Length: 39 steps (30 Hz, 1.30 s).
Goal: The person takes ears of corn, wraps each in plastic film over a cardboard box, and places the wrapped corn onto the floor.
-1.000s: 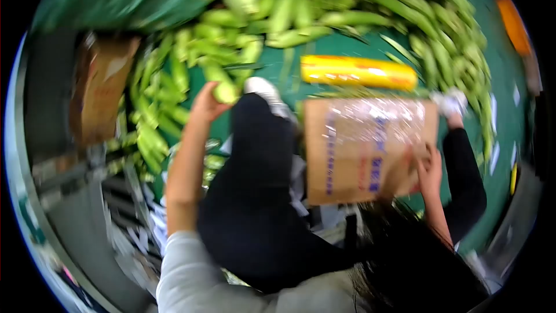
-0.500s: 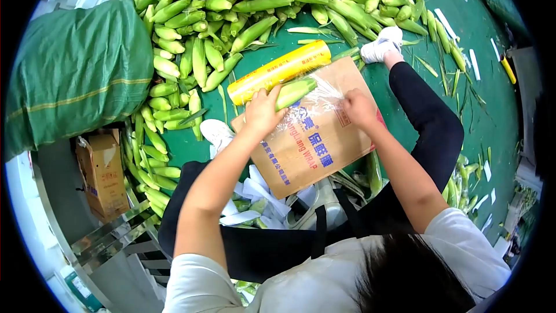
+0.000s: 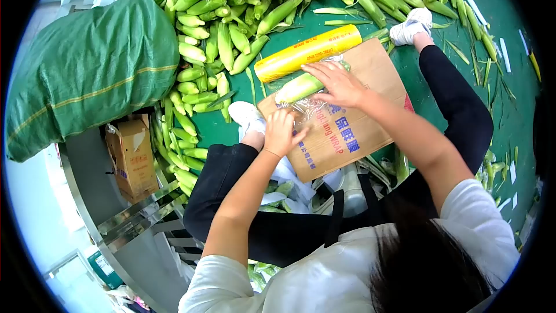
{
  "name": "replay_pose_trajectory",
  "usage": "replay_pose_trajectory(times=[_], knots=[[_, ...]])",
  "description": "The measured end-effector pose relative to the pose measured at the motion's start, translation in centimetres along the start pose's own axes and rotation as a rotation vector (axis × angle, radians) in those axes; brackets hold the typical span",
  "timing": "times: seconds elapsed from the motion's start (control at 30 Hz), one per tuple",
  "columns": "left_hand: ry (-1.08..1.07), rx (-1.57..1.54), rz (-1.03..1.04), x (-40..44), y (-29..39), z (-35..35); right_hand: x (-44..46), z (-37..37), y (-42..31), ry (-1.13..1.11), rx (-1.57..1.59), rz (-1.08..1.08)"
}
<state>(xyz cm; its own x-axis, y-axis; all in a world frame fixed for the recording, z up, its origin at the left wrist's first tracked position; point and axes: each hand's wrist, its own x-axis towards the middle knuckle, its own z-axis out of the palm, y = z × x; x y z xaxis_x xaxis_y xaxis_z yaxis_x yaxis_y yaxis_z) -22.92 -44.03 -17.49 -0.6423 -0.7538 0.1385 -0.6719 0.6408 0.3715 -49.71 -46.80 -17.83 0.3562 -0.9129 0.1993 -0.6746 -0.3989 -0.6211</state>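
Note:
A green-husked ear of corn (image 3: 299, 88) lies on a flattened cardboard sheet (image 3: 370, 72) with printed lettering, clear plastic film (image 3: 307, 107) crumpled around it. My right hand (image 3: 341, 85) spans the upper right part of the ear, fingers across its far side and thumb on the near side. At the ear's lower left end, my left hand (image 3: 282, 132) has its fingers closed on the film's edge. Just beyond the ear, a yellow printed roll (image 3: 308, 52) rests along the top of the cardboard.
A large pile of corn (image 3: 231, 29) spreads over the green floor (image 3: 457, 98). To the left stand a stuffed green sack (image 3: 92, 69) and a cardboard box (image 3: 133, 159). Below the cardboard are white scraps (image 3: 298, 188). My legs and white shoes (image 3: 412, 26) flank the cardboard.
My right hand has moved left from the cardboard's right side onto the ear. My left hand has left the ear and come down to its near end. Film now lies around the ear.

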Motion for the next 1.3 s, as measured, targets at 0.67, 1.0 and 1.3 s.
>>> replay_pose_trajectory(times=[0.67,1.0,1.3], knots=[[-0.432,-0.341,-0.134,2.8,-1.0,2.3,-6.6,-0.5,-2.1,-0.18,-0.2,0.042],[0.214,-0.322,-0.66,14.3,-9.4,-7.6,3.9,1.5,-1.7,-0.139,-0.436,0.101],[-0.207,-0.39,-0.058,14.5,-2.0,5.8,2.9,-1.4,-3.5,-0.741,-0.008,0.305]])
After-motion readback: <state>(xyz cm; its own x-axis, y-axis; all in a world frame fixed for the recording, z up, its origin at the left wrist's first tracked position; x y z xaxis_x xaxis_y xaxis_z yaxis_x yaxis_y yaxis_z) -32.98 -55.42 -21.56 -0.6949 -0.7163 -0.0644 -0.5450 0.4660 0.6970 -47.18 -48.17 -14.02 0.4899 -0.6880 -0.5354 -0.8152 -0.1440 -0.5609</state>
